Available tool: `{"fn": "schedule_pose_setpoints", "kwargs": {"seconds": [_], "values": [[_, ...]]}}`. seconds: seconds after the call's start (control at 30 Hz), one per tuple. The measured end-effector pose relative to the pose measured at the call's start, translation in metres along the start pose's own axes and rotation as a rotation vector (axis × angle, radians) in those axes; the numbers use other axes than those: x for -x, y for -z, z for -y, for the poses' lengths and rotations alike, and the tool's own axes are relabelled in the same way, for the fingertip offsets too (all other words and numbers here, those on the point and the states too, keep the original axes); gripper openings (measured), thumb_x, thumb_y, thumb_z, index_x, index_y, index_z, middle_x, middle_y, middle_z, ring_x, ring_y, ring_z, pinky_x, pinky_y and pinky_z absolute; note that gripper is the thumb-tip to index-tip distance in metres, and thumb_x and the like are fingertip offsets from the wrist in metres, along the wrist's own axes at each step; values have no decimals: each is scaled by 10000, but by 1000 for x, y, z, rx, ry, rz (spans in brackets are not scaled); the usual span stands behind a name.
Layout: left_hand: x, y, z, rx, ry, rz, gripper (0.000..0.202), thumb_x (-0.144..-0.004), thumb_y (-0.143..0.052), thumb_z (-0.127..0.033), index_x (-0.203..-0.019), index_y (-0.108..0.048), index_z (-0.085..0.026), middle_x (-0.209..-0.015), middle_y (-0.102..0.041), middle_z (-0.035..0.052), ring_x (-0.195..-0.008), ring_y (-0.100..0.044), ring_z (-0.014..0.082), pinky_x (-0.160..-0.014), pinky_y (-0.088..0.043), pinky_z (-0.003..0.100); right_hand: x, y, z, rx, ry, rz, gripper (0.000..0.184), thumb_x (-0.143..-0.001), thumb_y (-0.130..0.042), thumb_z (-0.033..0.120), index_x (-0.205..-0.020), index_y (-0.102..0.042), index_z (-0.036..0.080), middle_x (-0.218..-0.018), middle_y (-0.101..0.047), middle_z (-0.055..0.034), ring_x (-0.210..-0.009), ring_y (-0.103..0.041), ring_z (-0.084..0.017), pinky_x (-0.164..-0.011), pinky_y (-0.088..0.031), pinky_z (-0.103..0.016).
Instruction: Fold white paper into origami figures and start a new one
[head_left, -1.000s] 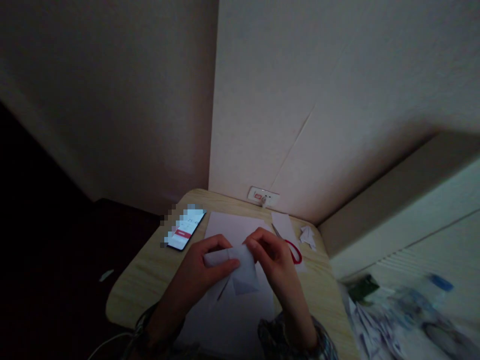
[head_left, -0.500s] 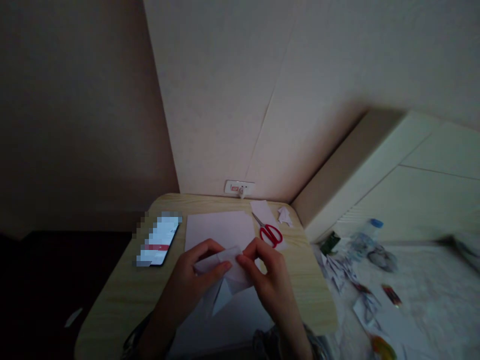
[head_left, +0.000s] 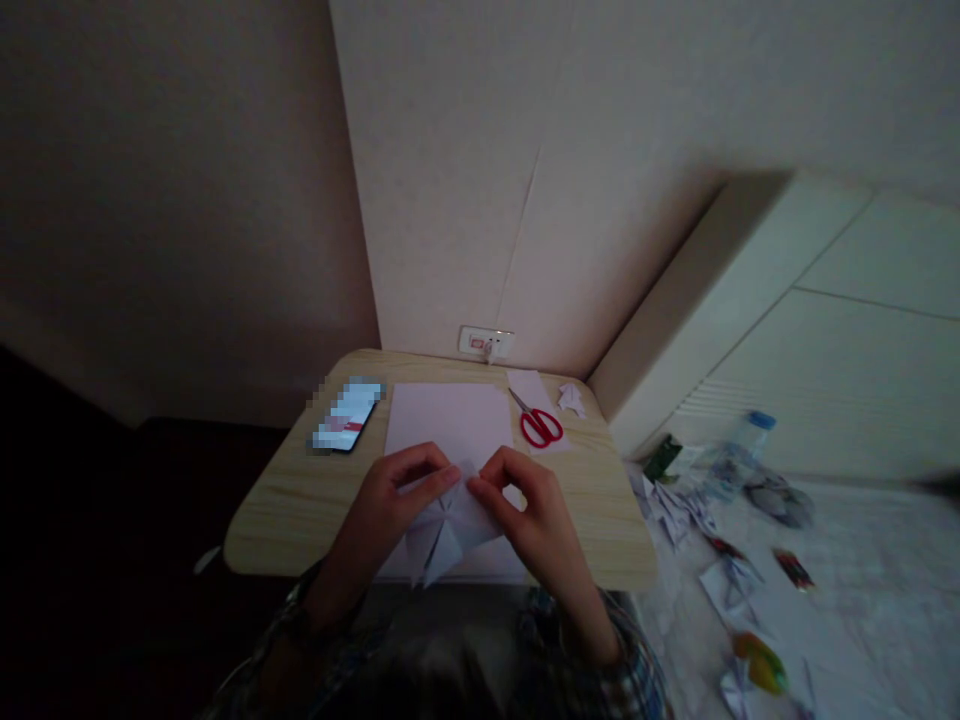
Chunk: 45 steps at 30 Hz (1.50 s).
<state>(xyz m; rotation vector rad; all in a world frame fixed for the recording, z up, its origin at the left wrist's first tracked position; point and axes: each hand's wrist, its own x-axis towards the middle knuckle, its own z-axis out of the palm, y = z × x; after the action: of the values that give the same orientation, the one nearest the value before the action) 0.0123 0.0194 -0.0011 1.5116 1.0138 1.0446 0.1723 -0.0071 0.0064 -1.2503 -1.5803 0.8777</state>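
Note:
A piece of folded white paper with creases and pointed flaps is held between my two hands over the small wooden table. My left hand pinches its upper left part, thumb on top. On the other side, my right hand grips the upper right edge between thumb and fingers. The fingertips of both hands come close together near the middle. Beneath the folded paper lies a stack of white sheets. Red-handled scissors rest on a paper strip to the right of the stack.
A phone with a lit screen lies on the table at left. A small folded paper piece sits at the back right. A wall socket is behind. Right of the table are paper scraps and a plastic bottle.
The view has shifted, showing more of the table's front edge. The folded paper's lower flaps now spread into several points, while both hands keep pinching its upper part.

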Motion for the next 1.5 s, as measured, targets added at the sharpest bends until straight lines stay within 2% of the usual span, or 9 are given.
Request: {"fn": "schedule_pose_setpoints", "kwargs": {"seconds": [0.13,0.3,0.43,0.67,0.83,1.0,1.13,1.3,1.5], "values": [[9,-5,-1,-61,-21,15,217,-744,-606,-306,-582,-553,-172,-583,-510,-37,-593,-478,116,-576,-384,210,18,-6,-6,-93,-17,-63,214,-792,-585,260,-611,-503,180,-575,-489,41,-569,-446,-102,-551,-350,-224],[10,-10,-5,-84,-27,-7,230,-748,-603,-326,-581,-555,-175,-579,-517,-32,-589,-490,122,-577,-402,213,18,2,-2,-77,1,-50,200,-788,-594,263,-622,-520,177,-592,-507,36,-589,-462,-104,-574,-358,-225],[7,-14,0,-98,-23,6,224,-746,-605,-335,-589,-569,-178,-592,-550,-21,-603,-512,134,-589,-420,220,19,4,-9,-91,-31,-65,205,-782,-595,272,-618,-514,178,-582,-494,37,-577,-446,-103,-564,-355,-225],[10,-11,12,-93,4,-25,223,-734,-608,-334,-580,-571,-178,-577,-539,-31,-600,-513,133,-601,-407,222,20,-12,-27,-161,-88,-75,212,-785,-579,319,-639,-524,176,-587,-489,32,-571,-443,-105,-551,-350,-225],[12,-8,10,-67,6,-66,238,-747,-592,-329,-571,-543,-177,-577,-511,-33,-599,-490,131,-595,-394,222,21,-21,-21,-174,-81,-128,231,-793,-573,325,-626,-519,175,-575,-475,35,-580,-444,-108,-561,-347,-228],[15,-10,5,-51,6,-104,264,-752,-593,-334,-556,-518,-173,-567,-482,-34,-599,-472,126,-588,-385,216,22,-21,-12,-157,-58,-157,214,-794,-570,300,-626,-530,174,-574,-467,36,-583,-438,-110,-572,-347,-233],[13,-9,9,-48,6,-68,247,-757,-577,-337,-573,-535,-177,-579,-519,-28,-607,-500,133,-595,-404,214,20,-19,-13,-179,-67,-155,207,-782,-578,298,-621,-528,179,-564,-459,39,-571,-431,-108,-561,-348,-230],[11,-4,18,-57,36,-6,175,-705,-637,-348,-741,-628,-177,-738,-641,-4,-723,-580,165,-659,-451,222,14,-20,-17,-196,-84,-142,216,-781,-579,324,-629,-530,177,-555,-473,39,-555,-434,-105,-543,-347,-224],[13,2,23,-39,99,-6,208,-686,-660,-365,-719,-601,-168,-700,-625,-5,-691,-589,166,-616,-461,222,10,-28,-21,-166,-104,-41,196,-787,-559,337,-677,-536,176,-594,-517,29,-568,-463,-106,-537,-356,-218]]}}
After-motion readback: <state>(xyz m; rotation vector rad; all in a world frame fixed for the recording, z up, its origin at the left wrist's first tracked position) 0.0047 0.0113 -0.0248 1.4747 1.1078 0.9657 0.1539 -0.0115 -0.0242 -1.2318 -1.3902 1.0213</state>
